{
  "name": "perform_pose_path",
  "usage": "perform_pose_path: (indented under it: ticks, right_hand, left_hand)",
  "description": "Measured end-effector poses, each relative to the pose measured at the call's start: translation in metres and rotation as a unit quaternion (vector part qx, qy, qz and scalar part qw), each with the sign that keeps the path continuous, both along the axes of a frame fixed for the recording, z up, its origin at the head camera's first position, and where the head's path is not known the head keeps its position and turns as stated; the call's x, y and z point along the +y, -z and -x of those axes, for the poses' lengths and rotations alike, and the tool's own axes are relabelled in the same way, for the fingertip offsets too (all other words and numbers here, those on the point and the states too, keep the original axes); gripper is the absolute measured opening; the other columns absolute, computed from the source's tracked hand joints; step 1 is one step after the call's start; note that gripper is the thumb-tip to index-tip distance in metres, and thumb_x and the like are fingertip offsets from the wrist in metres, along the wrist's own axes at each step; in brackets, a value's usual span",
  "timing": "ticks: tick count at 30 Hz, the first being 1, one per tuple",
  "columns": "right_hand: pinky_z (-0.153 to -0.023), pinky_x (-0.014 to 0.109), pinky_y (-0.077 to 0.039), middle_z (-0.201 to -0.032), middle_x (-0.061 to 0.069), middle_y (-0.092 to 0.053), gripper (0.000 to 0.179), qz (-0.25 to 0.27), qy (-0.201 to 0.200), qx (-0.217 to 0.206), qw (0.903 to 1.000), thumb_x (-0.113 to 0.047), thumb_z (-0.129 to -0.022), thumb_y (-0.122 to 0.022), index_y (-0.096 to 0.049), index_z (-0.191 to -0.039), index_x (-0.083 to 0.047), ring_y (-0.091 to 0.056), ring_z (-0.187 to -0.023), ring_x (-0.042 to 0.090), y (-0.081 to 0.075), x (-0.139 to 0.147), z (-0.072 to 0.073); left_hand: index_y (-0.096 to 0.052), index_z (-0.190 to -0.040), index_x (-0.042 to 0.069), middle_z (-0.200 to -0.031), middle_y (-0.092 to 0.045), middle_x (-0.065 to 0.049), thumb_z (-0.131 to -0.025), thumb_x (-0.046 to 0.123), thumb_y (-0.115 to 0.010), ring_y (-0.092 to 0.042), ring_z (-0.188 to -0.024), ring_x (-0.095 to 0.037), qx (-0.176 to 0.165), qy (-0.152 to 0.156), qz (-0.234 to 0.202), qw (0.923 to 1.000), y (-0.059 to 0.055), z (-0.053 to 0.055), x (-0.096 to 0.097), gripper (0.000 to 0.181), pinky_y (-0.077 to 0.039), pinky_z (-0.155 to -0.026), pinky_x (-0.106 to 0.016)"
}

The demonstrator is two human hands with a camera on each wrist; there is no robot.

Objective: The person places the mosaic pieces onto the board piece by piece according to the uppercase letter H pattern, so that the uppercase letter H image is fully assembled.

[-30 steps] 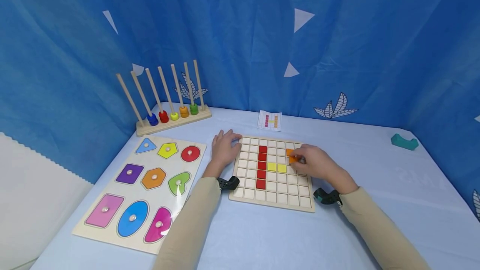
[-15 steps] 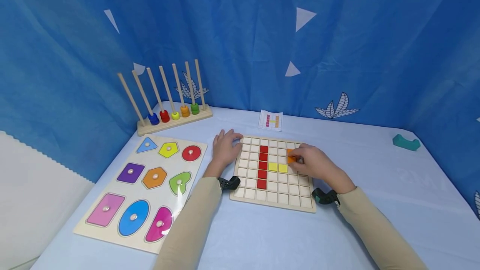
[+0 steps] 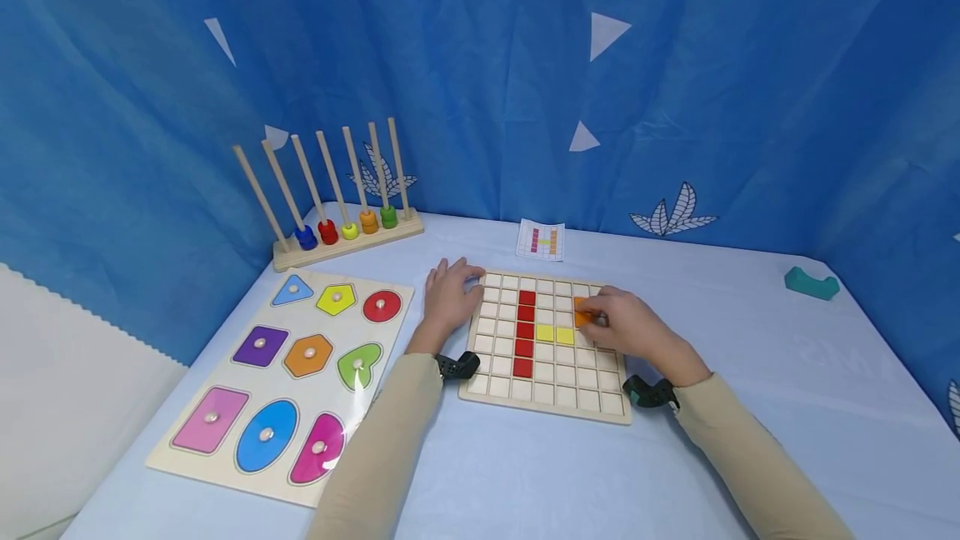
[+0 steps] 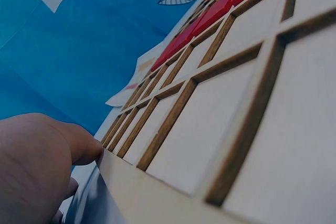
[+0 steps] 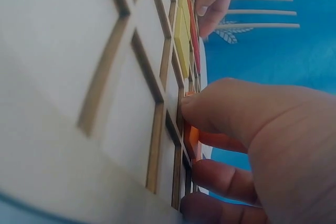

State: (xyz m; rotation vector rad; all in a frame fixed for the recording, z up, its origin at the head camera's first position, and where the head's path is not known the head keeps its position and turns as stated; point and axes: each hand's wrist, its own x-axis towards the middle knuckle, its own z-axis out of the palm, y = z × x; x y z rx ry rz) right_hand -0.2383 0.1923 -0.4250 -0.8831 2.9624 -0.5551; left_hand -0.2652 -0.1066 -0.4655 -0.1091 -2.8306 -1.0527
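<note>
Basically, right hand [image 3: 630, 323] pinched an orange tile [image 3: 581, 317] on the grid board [image 3: 544, 373], left hand [image 3: 450, 297], fingers loosely spread, touching its far-left corner.

Orange tiles [image 3: 581, 318] on a pale wooden grid board [image 3: 543, 395]

Head view: evenly lit.
Glossy magenta half-round puzzle piece [image 3: 312, 457]: struck by white glare, lower left.
Wrist views: dimmer, slightly hazed.
Pale wooden grid board [image 5: 126, 182]: near edge blurred at lower left in the right wrist view.
</note>
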Motion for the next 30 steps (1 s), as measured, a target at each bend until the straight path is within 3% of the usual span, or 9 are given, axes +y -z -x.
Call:
perform_pose_path:
  ticks: [30]
  right_hand:
    - [-0.063, 0.024, -0.042, -0.099, 0.008, -0.069, 0.032, 0.001, 0.003, -0.003, 1.0, -0.013, -0.088, -0.075, -0.075, -0.117, -0.002, -0.049, -0.074, 0.011, -0.001, 0.0009, -0.0003]
  left_hand:
    - [-0.07, -0.129, 0.014, -0.158, -0.046, -0.018, -0.097, 0.022, -0.056, -0.023, -0.156, -0.045, -0.003, -0.004, 0.002, 1.0, -0.0009, 0.0004, 0.0007, 0.035, -0.013, -0.128, -0.058]
